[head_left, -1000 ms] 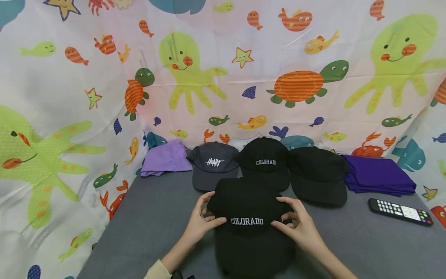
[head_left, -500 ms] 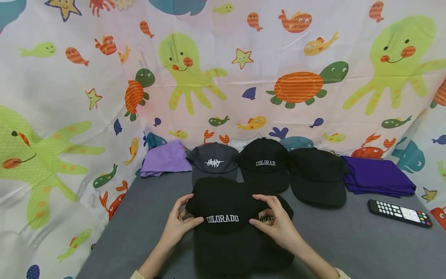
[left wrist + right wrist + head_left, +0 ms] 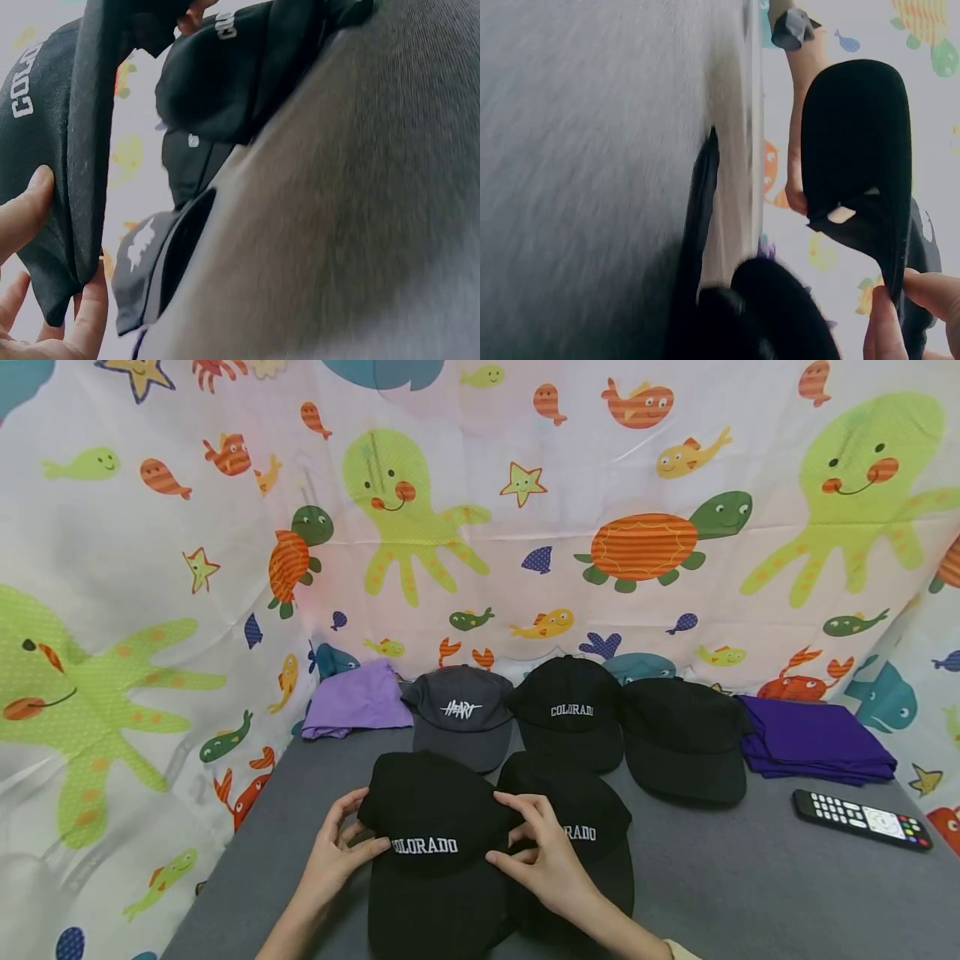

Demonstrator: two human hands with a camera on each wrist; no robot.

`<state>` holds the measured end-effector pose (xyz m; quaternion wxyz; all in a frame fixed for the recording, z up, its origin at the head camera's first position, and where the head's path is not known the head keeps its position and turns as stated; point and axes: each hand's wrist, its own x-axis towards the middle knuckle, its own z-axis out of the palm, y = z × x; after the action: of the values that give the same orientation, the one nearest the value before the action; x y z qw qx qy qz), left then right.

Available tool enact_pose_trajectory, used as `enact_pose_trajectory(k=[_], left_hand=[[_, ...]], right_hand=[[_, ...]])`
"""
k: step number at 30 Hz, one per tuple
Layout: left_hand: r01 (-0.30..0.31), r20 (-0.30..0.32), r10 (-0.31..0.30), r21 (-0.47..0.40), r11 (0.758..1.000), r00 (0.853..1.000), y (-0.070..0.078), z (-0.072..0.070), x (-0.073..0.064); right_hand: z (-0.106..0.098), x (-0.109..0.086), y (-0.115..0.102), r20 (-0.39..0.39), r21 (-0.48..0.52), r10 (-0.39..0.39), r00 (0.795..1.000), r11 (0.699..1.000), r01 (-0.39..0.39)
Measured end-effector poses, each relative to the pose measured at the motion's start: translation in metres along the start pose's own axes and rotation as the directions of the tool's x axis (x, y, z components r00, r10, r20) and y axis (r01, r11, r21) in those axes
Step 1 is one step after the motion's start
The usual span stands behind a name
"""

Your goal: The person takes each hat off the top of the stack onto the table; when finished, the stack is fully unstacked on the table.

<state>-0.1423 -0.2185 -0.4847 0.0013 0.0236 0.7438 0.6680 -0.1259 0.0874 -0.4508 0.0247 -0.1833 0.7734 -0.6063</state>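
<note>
Both my hands hold a black baseball cap [image 3: 435, 802] with white COLORADO lettering, its brim toward me. My left hand [image 3: 337, 852] pinches the cap's left side, and my right hand [image 3: 543, 856] pinches its right side. Seen from the left wrist, my left hand [image 3: 52, 277] has its thumb on the crown and its fingers at the lower edge; the cap is raised off the table there. The right wrist view shows the cap's brim [image 3: 855, 127] and my right hand [image 3: 919, 319] gripping its edge. Partly behind my right hand lies another black COLORADO cap [image 3: 600, 810].
Along the back stand a dark grey cap [image 3: 459, 710], a black COLORADO cap [image 3: 573, 693] and a plain black cap [image 3: 682, 727]. Lilac cloth [image 3: 360, 697] lies at far left, folded purple cloth [image 3: 817, 735] at right. A remote control [image 3: 862, 818] lies on the grey tabletop [image 3: 750, 893].
Both hands have carried the held COLORADO cap leftward, from over the other front COLORADO cap to its left side. More of that other cap now shows.
</note>
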Motion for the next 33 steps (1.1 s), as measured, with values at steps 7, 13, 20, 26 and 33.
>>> enact_pose_trajectory(k=[7,13,20,26,33], left_hand=[[0.051,-0.042,-0.049,0.032,0.998,0.998,-0.006,-0.025,-0.005],[0.108,-0.073,-0.104,0.052,0.993,0.992,-0.011,-0.043,-0.007],[0.215,-0.108,-0.200,0.152,0.965,0.974,-0.012,-0.068,-0.008],[0.233,-0.118,-0.212,0.201,0.952,0.970,-0.012,-0.086,-0.006],[0.248,-0.104,-0.233,0.174,0.953,0.967,-0.013,-0.110,-0.002]], right_hand=[[0.028,0.005,-0.001,0.036,0.071,-0.024,0.999,0.997,0.022],[0.051,0.009,0.004,0.035,0.125,-0.004,0.999,0.992,-0.001],[0.076,0.010,0.006,0.082,0.180,-0.001,0.997,0.984,-0.013],[0.096,0.011,0.009,0.088,0.209,-0.006,0.996,0.978,-0.012],[0.121,0.019,0.007,0.093,0.281,0.028,0.995,0.958,-0.053]])
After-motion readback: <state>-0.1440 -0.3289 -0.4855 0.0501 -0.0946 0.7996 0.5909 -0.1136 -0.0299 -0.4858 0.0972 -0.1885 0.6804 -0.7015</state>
